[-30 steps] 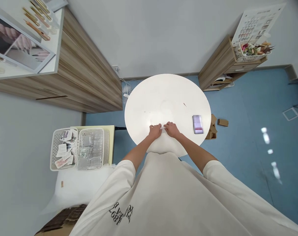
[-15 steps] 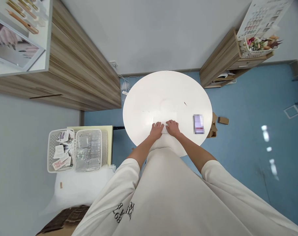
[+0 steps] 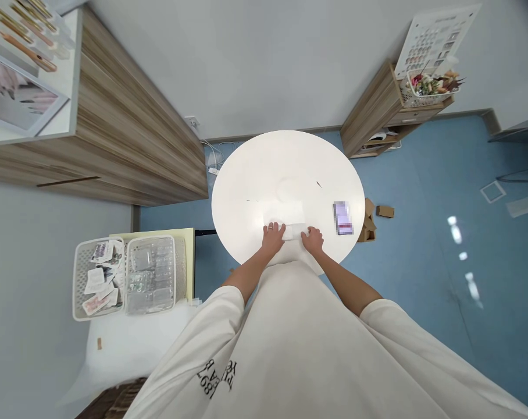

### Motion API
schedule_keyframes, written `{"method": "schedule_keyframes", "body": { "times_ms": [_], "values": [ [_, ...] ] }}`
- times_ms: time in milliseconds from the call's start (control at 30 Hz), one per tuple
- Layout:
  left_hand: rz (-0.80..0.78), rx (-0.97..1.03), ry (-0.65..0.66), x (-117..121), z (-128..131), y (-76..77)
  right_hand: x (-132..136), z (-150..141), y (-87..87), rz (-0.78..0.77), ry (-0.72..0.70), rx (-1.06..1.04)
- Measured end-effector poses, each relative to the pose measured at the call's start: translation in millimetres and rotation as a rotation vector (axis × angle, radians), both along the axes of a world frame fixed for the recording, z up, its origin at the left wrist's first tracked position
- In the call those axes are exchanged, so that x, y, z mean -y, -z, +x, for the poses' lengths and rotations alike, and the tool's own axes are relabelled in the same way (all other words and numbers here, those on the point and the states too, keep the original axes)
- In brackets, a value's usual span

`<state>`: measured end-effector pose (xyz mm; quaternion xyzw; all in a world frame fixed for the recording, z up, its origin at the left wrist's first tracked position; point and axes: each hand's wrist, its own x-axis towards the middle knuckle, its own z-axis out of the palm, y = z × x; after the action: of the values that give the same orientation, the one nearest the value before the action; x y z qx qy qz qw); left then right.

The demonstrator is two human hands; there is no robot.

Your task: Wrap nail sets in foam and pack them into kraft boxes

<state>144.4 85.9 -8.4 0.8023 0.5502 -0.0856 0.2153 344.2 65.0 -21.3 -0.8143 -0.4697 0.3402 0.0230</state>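
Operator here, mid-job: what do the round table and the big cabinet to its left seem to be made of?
The round table looks like smooth white laminate or plastic, with a glossy glare across its top. The cabinet looks like wood-grain laminate, with straight, even streaks; real veneer remains possible.

The round tabletop (image 3: 285,166) is smooth glossy white, the cabinet (image 3: 133,134) matt wood-grain laminate, the floor (image 3: 421,174) shiny blue vinyl.
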Motion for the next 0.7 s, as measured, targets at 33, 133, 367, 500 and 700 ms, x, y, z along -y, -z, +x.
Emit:
{"method": "schedule_keyframes", "body": {
  "times_ms": [33,133,367,500,700],
  "values": [
    [-0.01,-0.002,-0.002,-1,0,0.3,1,-2,0.6,-0.005,0.016,0.004],
    [-0.034,0.008,-0.016,-1,0,0.7,0,-11,2.5,-0.001,0.06,0.04],
    [0.05,0.091,0.122,20,-4,-1.5,-5,-24,6.1,0.017,0.117,0.105],
    [-0.005,0.076,0.202,31,-6,1.1,-8,-25,3.8,-0.024,0.135,0.07],
    [-0.035,0.063,0.207,30,-7,0.2,-10,-23,1.5,-0.063,0.184,-0.066]
  ]
}}
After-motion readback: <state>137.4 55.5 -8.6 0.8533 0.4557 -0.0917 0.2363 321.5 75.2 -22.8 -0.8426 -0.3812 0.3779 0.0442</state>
